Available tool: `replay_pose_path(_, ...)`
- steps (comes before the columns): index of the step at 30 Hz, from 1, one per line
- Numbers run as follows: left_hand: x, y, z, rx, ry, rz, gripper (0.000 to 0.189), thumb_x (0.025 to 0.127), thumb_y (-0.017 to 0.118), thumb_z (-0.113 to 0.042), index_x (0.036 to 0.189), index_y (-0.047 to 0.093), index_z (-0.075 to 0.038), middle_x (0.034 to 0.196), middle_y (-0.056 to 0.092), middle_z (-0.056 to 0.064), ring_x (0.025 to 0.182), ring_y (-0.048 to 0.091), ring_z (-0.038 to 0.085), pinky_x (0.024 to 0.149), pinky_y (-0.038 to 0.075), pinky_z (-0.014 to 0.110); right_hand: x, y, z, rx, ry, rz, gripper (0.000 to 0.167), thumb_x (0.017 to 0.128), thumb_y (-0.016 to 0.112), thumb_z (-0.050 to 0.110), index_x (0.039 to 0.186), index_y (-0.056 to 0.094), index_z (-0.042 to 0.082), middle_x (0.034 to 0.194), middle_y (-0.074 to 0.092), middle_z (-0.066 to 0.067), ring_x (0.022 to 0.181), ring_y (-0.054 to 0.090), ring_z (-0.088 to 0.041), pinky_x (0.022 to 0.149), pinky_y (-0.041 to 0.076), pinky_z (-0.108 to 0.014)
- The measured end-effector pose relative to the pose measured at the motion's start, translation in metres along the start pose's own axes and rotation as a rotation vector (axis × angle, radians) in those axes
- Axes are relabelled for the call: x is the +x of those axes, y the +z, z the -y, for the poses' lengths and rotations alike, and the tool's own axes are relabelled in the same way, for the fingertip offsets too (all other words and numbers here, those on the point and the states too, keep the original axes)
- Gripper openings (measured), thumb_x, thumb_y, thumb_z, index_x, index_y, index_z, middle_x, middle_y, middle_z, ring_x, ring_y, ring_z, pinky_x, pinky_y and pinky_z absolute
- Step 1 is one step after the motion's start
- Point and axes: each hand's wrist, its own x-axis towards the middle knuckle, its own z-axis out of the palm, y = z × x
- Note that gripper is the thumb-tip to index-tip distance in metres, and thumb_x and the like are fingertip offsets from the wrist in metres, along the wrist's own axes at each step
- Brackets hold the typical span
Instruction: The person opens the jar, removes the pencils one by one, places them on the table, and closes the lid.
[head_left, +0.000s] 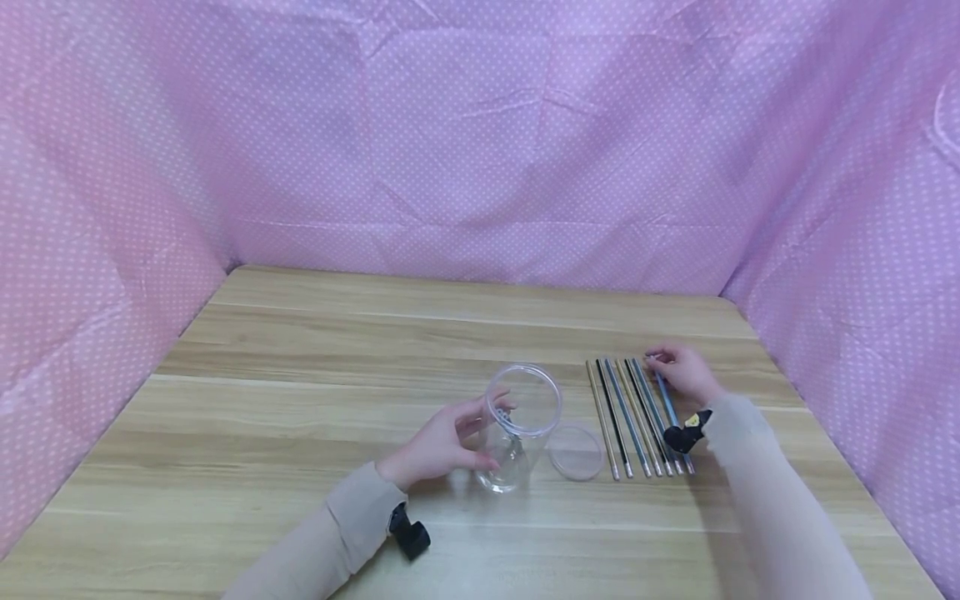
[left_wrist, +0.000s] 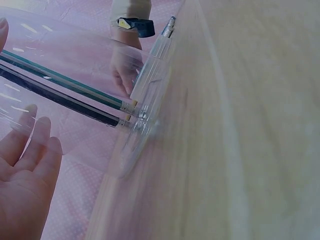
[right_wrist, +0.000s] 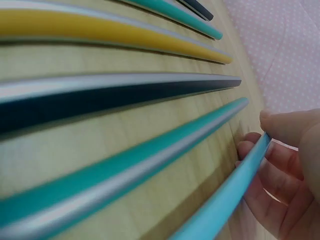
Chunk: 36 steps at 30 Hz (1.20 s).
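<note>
My left hand [head_left: 442, 437] holds a clear plastic jar [head_left: 522, 433] upright on the table, thumb on the near side and fingers round the far side. Through its wall in the left wrist view, a teal pencil [left_wrist: 75, 85] and a black pencil [left_wrist: 65, 99] appear to stand inside, eraser ends at the base. At the right end of a row of pencils, my right hand [head_left: 686, 373] pinches the far tip of a light blue pencil [right_wrist: 225, 200] between thumb and fingers. That tip looks raised slightly above the wood. Beside it lies a teal pencil [right_wrist: 125, 172].
Between the jar and the row lies a clear round lid [head_left: 576, 453]. Several yellow, black and teal pencils lie side by side, such as the yellow pencil [head_left: 602, 417] at the left end. Pink dotted cloth [head_left: 480, 150] hangs round the wooden table [head_left: 300, 358].
</note>
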Motion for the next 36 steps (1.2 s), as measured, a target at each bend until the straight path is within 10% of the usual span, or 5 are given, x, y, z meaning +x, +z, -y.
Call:
replay_pose_path(20,-0.0002,-0.0014,-0.0025,0.026,0.006,0.0,0.082,0.071,0.078,-0.002,0.143,0.038,-0.004,0.15,0.037,0.014,0.14,0.031,0.027,0.116,0.024,0.047,0.001,-0.0005,0.0068,-0.2,-0.089,0.029,0.029,0.088,0.064,0.008,0.109,0.06,-0.011,0.094,0.065,-0.023,0.093,0.061,-0.039,0.082,0.053,-0.049)
replay_pose_path(36,-0.0012,0.0003,-0.0011,0.044,0.03,-0.004,0.084,0.073,0.076,-0.002,0.145,0.035,-0.005,0.146,0.042,0.017,0.135,0.038,0.033,0.114,0.029,0.051,0.0022,0.0034,0.005,-0.177,-0.019,0.018,0.025,0.089,0.06,0.006,0.108,0.059,-0.009,0.092,0.064,-0.02,0.086,0.061,-0.029,0.068,0.054,-0.03)
